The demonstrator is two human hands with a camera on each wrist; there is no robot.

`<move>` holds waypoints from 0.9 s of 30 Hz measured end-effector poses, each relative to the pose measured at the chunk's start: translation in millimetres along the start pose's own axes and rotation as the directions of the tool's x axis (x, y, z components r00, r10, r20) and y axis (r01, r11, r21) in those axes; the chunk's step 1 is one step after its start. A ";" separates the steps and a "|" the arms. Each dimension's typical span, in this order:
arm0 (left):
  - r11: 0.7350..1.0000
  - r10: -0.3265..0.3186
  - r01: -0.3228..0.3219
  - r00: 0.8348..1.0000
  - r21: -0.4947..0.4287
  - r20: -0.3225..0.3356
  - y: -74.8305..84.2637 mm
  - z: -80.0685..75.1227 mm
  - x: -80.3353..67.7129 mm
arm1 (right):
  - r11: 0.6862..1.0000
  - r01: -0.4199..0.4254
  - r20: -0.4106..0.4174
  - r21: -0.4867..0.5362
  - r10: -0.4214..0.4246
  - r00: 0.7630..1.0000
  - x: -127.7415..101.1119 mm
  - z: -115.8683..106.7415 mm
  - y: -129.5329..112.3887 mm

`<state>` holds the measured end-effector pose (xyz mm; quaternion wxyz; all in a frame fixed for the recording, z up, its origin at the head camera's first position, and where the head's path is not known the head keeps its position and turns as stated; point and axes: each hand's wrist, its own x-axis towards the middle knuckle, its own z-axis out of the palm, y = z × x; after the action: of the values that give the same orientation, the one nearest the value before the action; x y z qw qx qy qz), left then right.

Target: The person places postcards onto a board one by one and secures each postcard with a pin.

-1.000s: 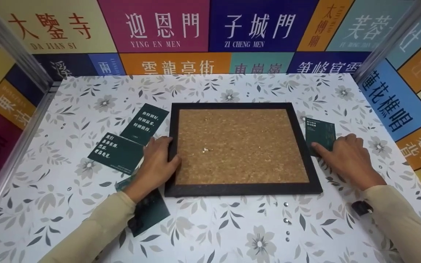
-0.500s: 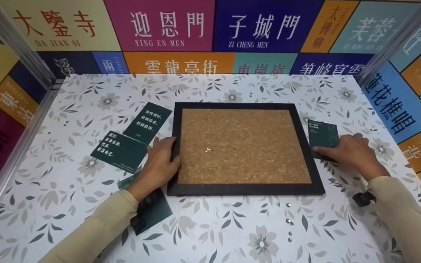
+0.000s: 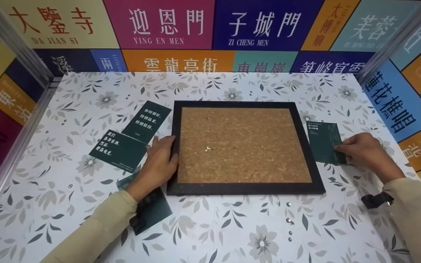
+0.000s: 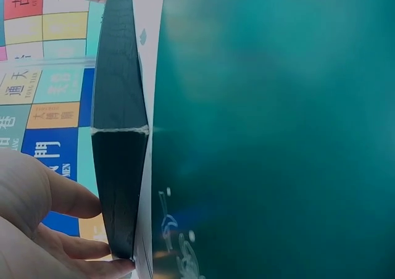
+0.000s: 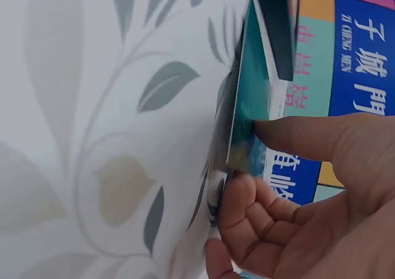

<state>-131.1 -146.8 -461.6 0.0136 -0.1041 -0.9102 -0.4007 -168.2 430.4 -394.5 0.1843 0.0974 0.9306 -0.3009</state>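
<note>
Board (image 3: 247, 146): cork sheet in a black frame, laid flat on the worktop (image 3: 214, 233); landmark for the entries below; no card seen on it.
Right card (image 3: 322, 137): green, printed; found just right of the board, apart from its frame; near end seemingly raised a little.
Right hand (image 3: 367, 151): stationed right of the board; grip closed on the right card, its edge pinched by thumb and fingers.
Left hand (image 3: 155, 160): placed at the board's left rim; grip slack, fingertips laid against the frame, nothing enclosed.
Upper card (image 3: 150, 117): green, lettered; left of the board, toward its far corner.
Wide card (image 3: 115, 149): green, lettered; farther left of the board, touching or overlapping the upper card.
Near card (image 3: 159, 212): green; by the board's near left corner, partly covered by the left arm; count beneath cannot be told.
Studs (image 3: 290, 233): small, shiny; on the near side of the board, toward its right.
Step in hand: judged to be the taking up of the right card while the board is steadied.
Next move: the pinch to be held firm and the right card raised level, clear of the board's frame; its thin edge could be bent or slipped.
</note>
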 end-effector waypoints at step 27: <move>1.000 0.010 -0.010 1.000 -0.020 0.012 -1.0 -3.3 -3.2 | 0.600 -0.007 -0.032 0.800 0.054 0.998 -14.0 -5.5 16.6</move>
<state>-128.4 -150.5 -460.5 0.0092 -0.1110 -0.9057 -0.4089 -152.1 446.0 -393.4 0.1020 0.1933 0.7006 -0.6793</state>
